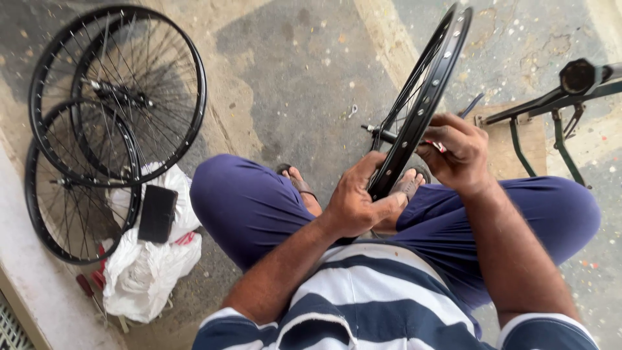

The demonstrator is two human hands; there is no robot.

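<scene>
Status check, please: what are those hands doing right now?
Left hand grips black wheel rim. Right hand pinches at its spokes. Spare wheels lie aside.

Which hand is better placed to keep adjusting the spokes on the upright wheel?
Probably the right hand: it sits at the spokes inside the black wheel rim, pinching a small tool. The left hand grips the rim's lower edge, steadying it.

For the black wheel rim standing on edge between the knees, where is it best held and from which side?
Best on the rim's lower arc, likely from both flanks: it stands on edge, tilted away, axle jutting left. The left hand clasps the lower edge from the left; the right hand meets it from the right, pinching something small. Avoid the thin spokes.
</scene>
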